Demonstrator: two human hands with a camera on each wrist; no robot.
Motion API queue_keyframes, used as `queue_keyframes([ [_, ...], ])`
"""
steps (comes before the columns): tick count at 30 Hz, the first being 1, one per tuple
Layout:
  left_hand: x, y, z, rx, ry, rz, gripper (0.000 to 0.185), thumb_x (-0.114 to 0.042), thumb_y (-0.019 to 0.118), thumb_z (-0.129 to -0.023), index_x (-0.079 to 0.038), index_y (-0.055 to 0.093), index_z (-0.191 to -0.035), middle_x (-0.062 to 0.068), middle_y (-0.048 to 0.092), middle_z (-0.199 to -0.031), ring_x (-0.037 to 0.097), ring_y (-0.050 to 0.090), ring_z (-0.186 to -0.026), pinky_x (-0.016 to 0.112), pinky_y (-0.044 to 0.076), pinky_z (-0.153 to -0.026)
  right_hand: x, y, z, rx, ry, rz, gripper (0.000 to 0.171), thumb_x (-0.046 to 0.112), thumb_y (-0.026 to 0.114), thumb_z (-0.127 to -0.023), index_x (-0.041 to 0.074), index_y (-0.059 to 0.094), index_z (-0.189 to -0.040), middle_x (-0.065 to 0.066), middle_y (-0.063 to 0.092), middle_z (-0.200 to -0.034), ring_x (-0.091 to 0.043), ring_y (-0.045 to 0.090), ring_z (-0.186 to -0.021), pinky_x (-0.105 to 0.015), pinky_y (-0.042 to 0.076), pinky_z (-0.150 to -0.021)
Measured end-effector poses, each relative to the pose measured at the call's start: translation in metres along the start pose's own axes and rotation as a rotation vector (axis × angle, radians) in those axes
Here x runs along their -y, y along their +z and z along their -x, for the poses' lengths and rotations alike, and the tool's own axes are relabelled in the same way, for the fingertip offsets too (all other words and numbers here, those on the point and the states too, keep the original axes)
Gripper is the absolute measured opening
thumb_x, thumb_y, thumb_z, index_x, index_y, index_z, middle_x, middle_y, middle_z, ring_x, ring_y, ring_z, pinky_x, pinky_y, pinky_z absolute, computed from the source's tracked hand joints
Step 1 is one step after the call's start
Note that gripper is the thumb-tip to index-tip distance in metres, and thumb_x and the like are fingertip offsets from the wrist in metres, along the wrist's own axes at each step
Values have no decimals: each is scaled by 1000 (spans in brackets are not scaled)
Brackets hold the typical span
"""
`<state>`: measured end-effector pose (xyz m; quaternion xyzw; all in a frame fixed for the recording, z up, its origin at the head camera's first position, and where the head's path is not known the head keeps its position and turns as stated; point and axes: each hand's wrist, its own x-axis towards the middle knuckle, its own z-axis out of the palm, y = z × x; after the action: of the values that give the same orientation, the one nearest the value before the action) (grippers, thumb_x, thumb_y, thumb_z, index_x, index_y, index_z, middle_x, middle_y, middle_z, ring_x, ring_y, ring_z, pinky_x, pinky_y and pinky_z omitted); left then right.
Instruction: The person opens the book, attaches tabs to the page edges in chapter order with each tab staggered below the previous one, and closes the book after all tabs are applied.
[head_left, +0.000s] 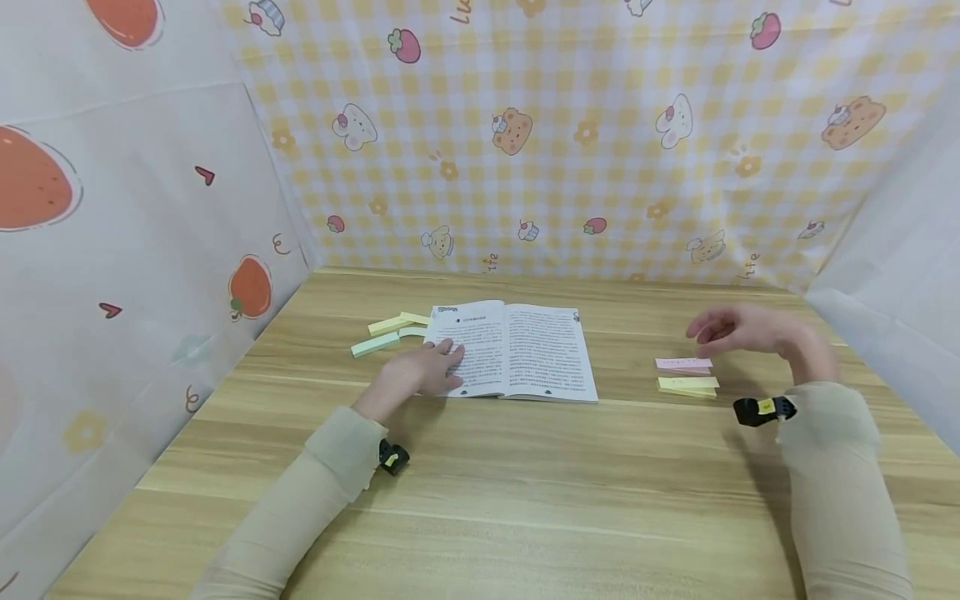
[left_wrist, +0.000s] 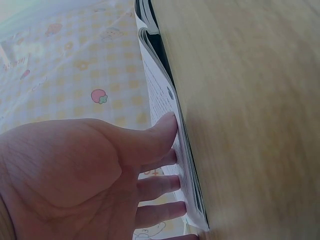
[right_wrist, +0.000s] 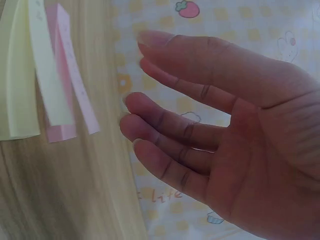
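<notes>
An open book [head_left: 547, 350] with printed pages lies on the wooden table. My left hand [head_left: 423, 369] rests on the left page near its lower outer edge. In the left wrist view the thumb and straight fingertips touch the page beside the page edges. My right hand [head_left: 750, 329] hangs over the right part of the table, holding nothing, its fingers loosely bent. Just in front of it are pink sticky notes [head_left: 682, 364] and yellow sticky notes [head_left: 687, 383]. The top strips of both lift at one end in the right wrist view and carry small writing.
Left of the book lie a yellow sticky-note pad [head_left: 386, 326] and a green sticky-note pad [head_left: 375, 344], with strips from them reaching the left page. A patterned cloth [head_left: 555, 192] hangs behind the table, and white cloth walls stand at both sides.
</notes>
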<state>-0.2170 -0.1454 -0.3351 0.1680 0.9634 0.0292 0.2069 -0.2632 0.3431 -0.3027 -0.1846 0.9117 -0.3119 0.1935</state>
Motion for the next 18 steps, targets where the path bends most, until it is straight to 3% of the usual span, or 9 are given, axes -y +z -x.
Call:
queue_keyframes([
  [6, 0, 0, 0, -1, -1, -3, 63, -33, 44, -108, -9, 21, -162, 17, 13, -167, 42, 14, -151, 54, 18, -120, -9, 4, -5, 43, 16, -30, 35, 10, 76, -89, -6, 62, -117, -10, 65, -104, -15, 59, -92, -27, 48, -82],
  [18, -1, 0, 0, -2, -1, -10, 63, -33, 44, -108, -9, 21, -161, 17, 14, -167, 42, 15, -151, 53, 18, -121, -22, 11, -12, 65, 92, -2, 36, 14, 80, -86, -2, 66, -115, -8, 65, -107, -20, 53, -95, -34, 42, -85],
])
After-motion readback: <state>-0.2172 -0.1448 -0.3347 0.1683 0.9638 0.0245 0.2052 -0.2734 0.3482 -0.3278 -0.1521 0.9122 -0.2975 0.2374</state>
